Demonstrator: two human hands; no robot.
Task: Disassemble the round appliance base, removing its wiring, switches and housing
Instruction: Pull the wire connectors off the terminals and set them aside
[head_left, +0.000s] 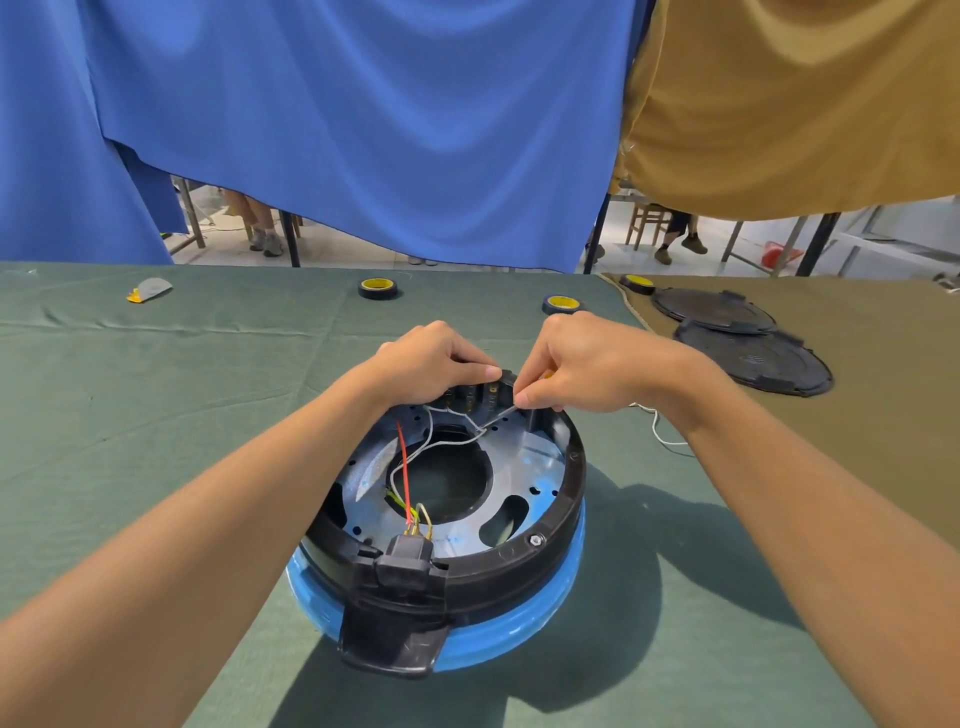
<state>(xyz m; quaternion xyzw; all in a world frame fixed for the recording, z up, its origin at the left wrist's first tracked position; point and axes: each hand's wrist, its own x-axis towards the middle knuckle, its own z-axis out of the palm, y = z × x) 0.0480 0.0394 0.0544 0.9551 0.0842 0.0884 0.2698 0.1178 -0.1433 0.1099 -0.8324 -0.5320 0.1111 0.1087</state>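
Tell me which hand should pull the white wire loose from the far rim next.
Right, probably. The right hand already pinches the white wire by the far rim, with a tool in its grip. The left hand rests on the black rim, steadying the base.

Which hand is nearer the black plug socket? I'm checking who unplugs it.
Left, narrowly. The left hand and right hand both work at the far rim, across from the plug socket.
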